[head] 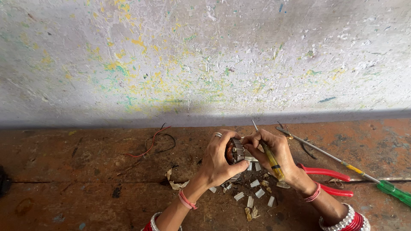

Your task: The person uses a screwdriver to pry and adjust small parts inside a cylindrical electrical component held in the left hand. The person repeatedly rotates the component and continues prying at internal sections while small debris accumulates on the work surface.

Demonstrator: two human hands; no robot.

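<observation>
Both our hands meet at the lower centre of the frame, above the worn reddish-brown floor (85, 171). Our left hand (216, 160) is curled around a small motor armature (234, 152), fingers wrapped over its slotted metal core with copper winding showing on the side toward the palm. Our right hand (274, 149) pinches a yellow-handled screwdriver (269, 158) between thumb and fingers, the thin shaft pointing up past the knuckles, while the fingertips press at the armature's end.

We judge the armature dense and rigid for its size, a solid steel stack that will not flex, but its copper wire is fine and easily nicked. The slotted core is the safe place to grip; the winding and the thin shaft end are best left alone.

Beneath our hands lie small pale paper strips (257, 190) scattered on the floor. To the right rest red-handled pliers (329, 179) and a long green-handled screwdriver (385, 186). Loose red and black wires (154, 143) curl at centre left, near the foot of the paint-flecked wall (192, 60).
</observation>
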